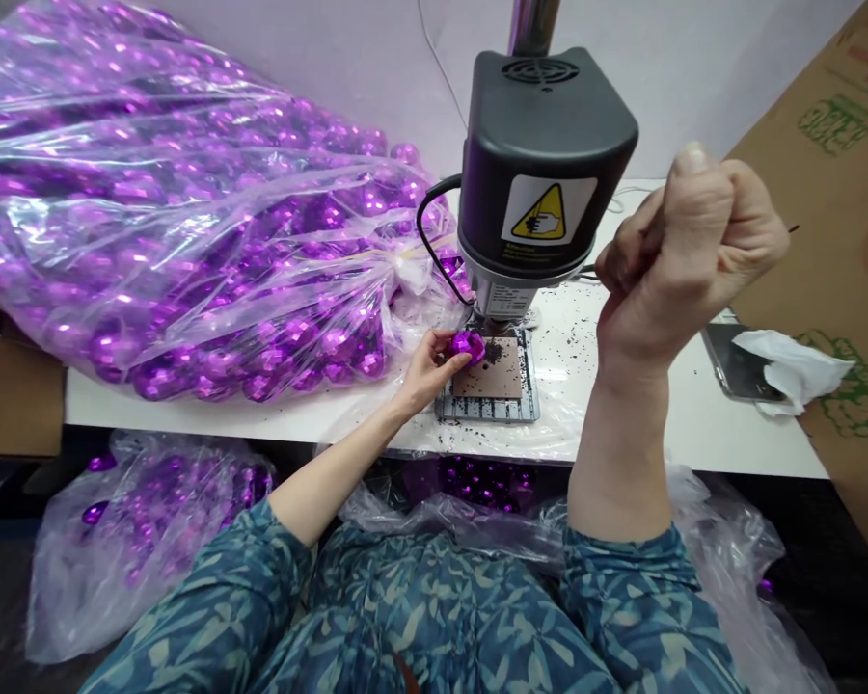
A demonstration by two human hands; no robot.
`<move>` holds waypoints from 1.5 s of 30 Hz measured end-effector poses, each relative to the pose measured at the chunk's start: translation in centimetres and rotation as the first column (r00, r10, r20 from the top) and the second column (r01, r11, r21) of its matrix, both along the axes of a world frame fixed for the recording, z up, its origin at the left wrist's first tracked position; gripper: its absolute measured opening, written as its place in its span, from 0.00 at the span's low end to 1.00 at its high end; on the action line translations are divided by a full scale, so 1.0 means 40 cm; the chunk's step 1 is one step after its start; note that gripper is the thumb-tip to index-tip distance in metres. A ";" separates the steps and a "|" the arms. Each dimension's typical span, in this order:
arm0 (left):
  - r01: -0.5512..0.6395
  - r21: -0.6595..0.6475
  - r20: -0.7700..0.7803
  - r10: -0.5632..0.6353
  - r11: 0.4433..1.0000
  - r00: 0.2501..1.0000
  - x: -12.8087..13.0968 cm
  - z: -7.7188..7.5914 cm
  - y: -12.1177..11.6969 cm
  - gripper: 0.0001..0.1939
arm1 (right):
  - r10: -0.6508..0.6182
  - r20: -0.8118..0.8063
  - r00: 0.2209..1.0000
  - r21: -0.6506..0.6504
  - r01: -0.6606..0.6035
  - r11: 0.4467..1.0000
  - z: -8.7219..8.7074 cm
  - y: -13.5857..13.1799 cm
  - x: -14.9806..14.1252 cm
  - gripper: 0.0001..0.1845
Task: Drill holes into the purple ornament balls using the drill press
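Observation:
A shiny purple faceted ball (467, 347) is pinched between the thumb and fingers of my left hand (434, 369). It is held under the head of a small bench drill press (548, 164), over a brown board (502, 374) on the slotted metal base (486, 411). The drill bit is hardly visible behind the motor housing. My right hand (694, 231) is raised at the right of the machine in a fist. A short piece of the lever (588, 273) shows between machine and fist; the rest is hidden by my fingers.
A large clear bag (209, 222) of purple balls lies at the left of the white table (723, 434). Dark shavings litter the base. At right are a phone (739, 361), crumpled tissue (796, 366) and a cardboard box (825, 241). Another bag (145, 520) hangs below the edge.

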State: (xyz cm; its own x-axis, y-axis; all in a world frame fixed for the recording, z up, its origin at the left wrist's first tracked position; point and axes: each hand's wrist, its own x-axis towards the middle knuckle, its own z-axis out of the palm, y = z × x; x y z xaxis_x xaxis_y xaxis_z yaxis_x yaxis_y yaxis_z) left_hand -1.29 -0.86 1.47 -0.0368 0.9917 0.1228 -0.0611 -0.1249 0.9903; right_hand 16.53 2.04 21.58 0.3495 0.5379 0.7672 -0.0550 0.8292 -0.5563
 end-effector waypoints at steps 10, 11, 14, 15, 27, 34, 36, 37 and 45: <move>0.028 0.064 -0.137 -0.019 0.998 0.990 0.037 -0.030 0.011 0.25 | -0.023 -0.018 1.000 -0.019 0.022 1.000 0.004 0.001 -0.005 0.33; 0.021 0.067 -0.148 -0.011 0.998 0.989 0.039 -0.035 0.015 0.24 | -0.033 -0.006 0.999 -0.020 0.033 0.999 0.004 0.001 -0.004 0.33; -0.006 0.074 -0.208 0.021 0.997 0.978 0.039 -0.043 0.022 0.24 | -0.037 0.010 0.999 -0.010 0.037 0.999 0.003 -0.001 -0.005 0.32; -0.011 0.076 -0.234 0.028 0.997 0.972 0.037 -0.043 0.022 0.24 | -0.034 0.006 0.999 -0.007 0.034 0.999 0.003 -0.001 -0.005 0.32; 0.162 0.229 -0.242 -0.106 0.960 0.965 0.048 -0.038 0.002 0.30 | -0.159 0.112 0.981 -0.041 0.164 0.986 0.000 -0.006 -0.003 0.33; 0.162 0.193 -0.233 -0.115 0.968 0.966 0.050 -0.033 0.001 0.31 | -0.100 -0.024 0.995 0.084 0.101 0.991 -0.046 -0.035 -0.009 0.28; 0.162 0.194 -0.235 -0.115 0.967 0.965 0.050 -0.034 0.001 0.31 | -0.122 -0.046 0.991 0.088 0.126 0.988 -0.062 -0.048 -0.013 0.28; 0.163 0.195 -0.234 -0.115 0.967 0.965 0.050 -0.036 0.001 0.31 | -0.135 -0.051 0.990 0.088 0.139 0.986 -0.069 -0.053 -0.014 0.28; 0.164 0.210 -0.228 -0.115 0.964 0.967 0.049 -0.034 -0.002 0.30 | -0.145 -0.079 0.986 0.158 0.155 0.975 -0.105 -0.040 -0.007 0.35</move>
State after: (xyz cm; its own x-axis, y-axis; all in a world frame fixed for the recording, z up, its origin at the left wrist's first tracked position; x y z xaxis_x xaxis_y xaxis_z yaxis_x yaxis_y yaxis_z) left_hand 0.68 -0.94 0.10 0.1514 0.9305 0.3334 0.1143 -0.3515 0.9292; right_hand 16.27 0.45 17.40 0.4699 0.3453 0.8124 0.0446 0.9098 -0.4125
